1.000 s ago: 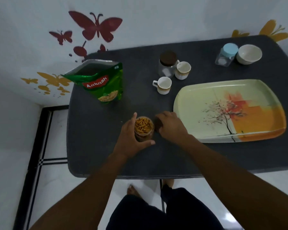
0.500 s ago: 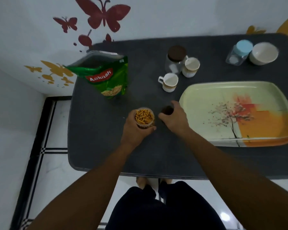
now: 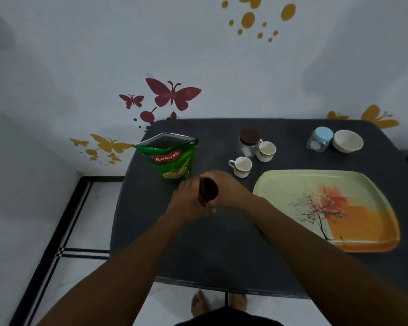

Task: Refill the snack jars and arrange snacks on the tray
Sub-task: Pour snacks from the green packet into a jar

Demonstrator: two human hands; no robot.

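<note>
My left hand grips the small snack jar, which is almost wholly hidden behind my fingers and the lid. My right hand holds the brown lid tilted over the jar's mouth, between both hands. The open green snack bag stands upright just behind my hands. The painted tray lies to the right with nothing on it. A second jar with a brown lid stands at the back, and a jar with a blue lid at the far right.
Two small cups stand between the snack bag and the tray. A white bowl sits beside the blue-lidded jar. The dark table ends near my body, and its left edge drops to the floor.
My right hand picked the brown lid off the table and brought it over the jar in my left hand. The snacks in the jar are now covered. The camera tilted upward.
</note>
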